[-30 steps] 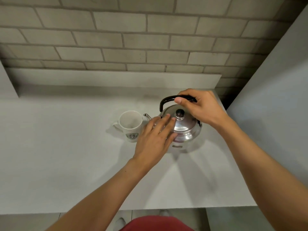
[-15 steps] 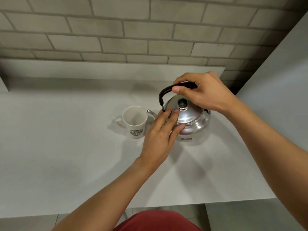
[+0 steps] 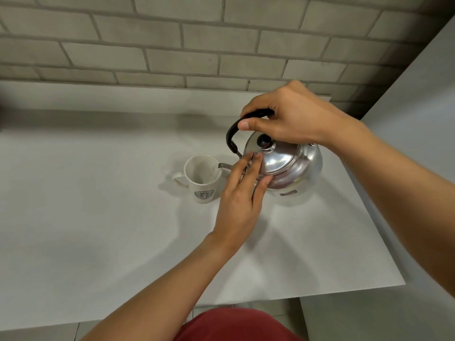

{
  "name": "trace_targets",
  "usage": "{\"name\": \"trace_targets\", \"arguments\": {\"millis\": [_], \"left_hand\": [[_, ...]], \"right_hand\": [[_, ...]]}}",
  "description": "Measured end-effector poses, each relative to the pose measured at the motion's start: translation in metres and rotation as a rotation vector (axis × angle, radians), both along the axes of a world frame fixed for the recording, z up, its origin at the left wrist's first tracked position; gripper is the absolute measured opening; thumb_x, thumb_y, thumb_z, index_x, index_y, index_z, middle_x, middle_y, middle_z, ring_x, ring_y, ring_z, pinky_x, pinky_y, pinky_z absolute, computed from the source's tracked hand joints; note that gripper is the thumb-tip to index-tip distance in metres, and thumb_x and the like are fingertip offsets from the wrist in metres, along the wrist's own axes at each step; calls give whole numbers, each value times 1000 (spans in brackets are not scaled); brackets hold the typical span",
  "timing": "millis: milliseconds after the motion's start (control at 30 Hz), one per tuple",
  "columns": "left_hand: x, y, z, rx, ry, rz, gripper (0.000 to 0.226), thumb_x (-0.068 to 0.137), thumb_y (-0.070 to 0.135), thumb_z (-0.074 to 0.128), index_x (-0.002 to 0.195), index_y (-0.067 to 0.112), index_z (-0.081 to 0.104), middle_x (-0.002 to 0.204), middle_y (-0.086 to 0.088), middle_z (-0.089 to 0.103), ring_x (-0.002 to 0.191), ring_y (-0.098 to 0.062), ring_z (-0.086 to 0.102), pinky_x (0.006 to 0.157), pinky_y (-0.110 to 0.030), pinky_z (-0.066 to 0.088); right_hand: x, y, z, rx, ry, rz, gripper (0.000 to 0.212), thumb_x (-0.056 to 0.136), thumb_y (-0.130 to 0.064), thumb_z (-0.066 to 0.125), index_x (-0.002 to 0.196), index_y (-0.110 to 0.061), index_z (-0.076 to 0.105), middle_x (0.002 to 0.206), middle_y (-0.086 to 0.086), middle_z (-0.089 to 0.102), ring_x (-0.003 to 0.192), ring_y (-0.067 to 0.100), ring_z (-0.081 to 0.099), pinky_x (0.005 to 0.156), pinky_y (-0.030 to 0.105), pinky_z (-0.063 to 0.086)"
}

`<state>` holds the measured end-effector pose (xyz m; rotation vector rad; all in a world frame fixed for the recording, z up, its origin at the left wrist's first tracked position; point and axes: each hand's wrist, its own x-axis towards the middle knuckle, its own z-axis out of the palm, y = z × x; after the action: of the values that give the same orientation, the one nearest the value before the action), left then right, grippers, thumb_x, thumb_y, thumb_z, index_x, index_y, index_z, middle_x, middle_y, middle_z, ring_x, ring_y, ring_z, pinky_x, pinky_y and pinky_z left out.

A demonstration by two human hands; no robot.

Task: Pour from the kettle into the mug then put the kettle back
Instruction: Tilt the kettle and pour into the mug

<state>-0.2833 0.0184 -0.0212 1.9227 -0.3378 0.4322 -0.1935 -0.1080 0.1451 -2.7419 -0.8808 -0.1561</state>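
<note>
On the pale counter [image 3: 98, 217] at mid-frame, one mug [image 3: 202, 179], one kettle [image 3: 288, 166]: right hand [image 3: 293, 114] wrapped around its handle, left hand [image 3: 240, 193] flat-fingered against the lid.

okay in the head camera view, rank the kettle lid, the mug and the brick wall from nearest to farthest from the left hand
1. Kettle lid: the left hand's fingertips rest on its near-left edge.
2. Mug: just left of the fingers, on the counter, spout tip over its rim.
3. Brick wall: far behind, beyond the counter's back edge.
</note>
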Motion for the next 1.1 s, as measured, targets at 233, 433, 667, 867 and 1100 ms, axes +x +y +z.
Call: {"name": "trace_targets", "arguments": {"millis": [233,433,667,867,1100], "left_hand": [[-1,-4,6,-52,-6,14,45,105,20,60,148,11,53,147,-10,53,140,-17,49,116,-12,30],[-3,-8,10,-95,-8,33,45,104,18,62,147,10,54,146,-10,54,138,-15,50,115,-15,33],[-3,-12,16,-123,-8,46,45,103,19,62,146,8,56,143,-9,54,135,-14,53,114,-21,40],[-4,-16,21,-163,19,29,46,104,21,61,148,9,54,143,-9,53,125,-29,62,109,-40,47],[-4,-18,23,-206,29,20,46,104,22,60,148,10,53,143,-9,53,119,-35,64,106,-47,50]], "right_hand": [[1,9,13,-55,-16,47,32,99,-48,66,112,-23,81,82,-16,73,65,-1,56,64,15,37],[6,12,18,-103,-5,58,33,98,-51,65,113,-26,79,76,-20,65,70,-24,52,61,19,36],[4,15,27,-138,-11,58,35,98,-55,63,113,-28,79,94,-13,76,70,-5,55,69,25,45],[1,22,34,-165,-20,41,33,97,-54,64,111,-27,80,74,-19,61,62,-9,50,63,26,38],[0,25,39,-190,-29,63,35,97,-54,64,110,-27,80,90,-6,78,73,13,54,72,35,51]]}}
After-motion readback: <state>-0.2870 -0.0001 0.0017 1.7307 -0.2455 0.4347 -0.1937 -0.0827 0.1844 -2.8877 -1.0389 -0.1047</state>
